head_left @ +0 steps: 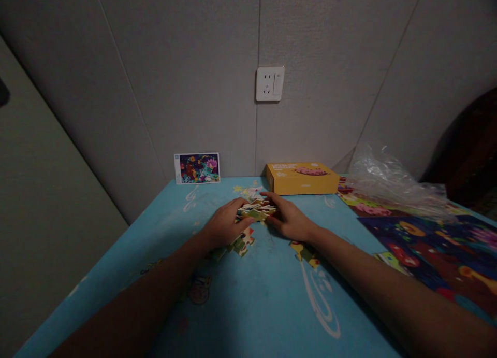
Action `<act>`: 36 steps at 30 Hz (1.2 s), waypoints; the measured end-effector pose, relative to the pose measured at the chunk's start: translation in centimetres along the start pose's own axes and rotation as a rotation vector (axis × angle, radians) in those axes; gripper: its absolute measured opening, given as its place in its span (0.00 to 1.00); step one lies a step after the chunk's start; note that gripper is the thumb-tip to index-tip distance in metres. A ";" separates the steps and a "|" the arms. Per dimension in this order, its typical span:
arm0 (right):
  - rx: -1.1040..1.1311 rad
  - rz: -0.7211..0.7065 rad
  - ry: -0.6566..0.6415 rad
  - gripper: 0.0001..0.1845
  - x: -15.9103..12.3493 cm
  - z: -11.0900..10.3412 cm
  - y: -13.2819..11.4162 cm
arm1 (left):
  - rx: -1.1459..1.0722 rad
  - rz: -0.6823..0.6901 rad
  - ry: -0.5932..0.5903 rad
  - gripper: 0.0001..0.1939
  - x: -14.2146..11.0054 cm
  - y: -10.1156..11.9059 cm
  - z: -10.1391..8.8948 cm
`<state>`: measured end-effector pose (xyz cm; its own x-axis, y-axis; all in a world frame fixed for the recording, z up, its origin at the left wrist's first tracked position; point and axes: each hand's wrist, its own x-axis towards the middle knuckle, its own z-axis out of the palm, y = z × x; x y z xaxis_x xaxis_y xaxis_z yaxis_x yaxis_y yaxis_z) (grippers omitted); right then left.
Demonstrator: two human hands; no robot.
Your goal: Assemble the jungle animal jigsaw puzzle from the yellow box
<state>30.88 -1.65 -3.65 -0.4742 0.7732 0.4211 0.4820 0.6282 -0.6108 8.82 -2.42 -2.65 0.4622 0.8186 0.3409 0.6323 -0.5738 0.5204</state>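
Observation:
A heap of puzzle pieces (256, 210) lies in the middle of the blue tablecloth, between my two hands. My left hand (226, 224) curls round the heap's left side, its thumb along the near edge. From the right, my right hand (289, 218) grips the same heap, with the index finger behind it and the thumb in front. Below my left hand are several loose puzzle pieces (243, 242), partly hidden by the hand. More puzzle pieces (305, 253) lie under my right wrist, partly covered by the forearm.
A picture card (199, 168) leans on the wall at the back left. The yellow box (305, 183) sits against the wall, right of centre. Crumpled clear plastic (396, 179) and a dark printed poster (427, 259) occupy the right side. A wall socket (269, 83) is above.

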 end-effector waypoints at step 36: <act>-0.160 0.231 0.130 0.30 0.1 0.0 -2.2 | 0.181 0.038 -0.278 0.34 -0.6 -2.3 -2.2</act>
<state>29.72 -2.91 -2.28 -0.2454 0.8955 0.3714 0.6808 0.4319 -0.5916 5.71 -1.48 -2.33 0.6237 0.7728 0.1172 0.7002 -0.6190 0.3558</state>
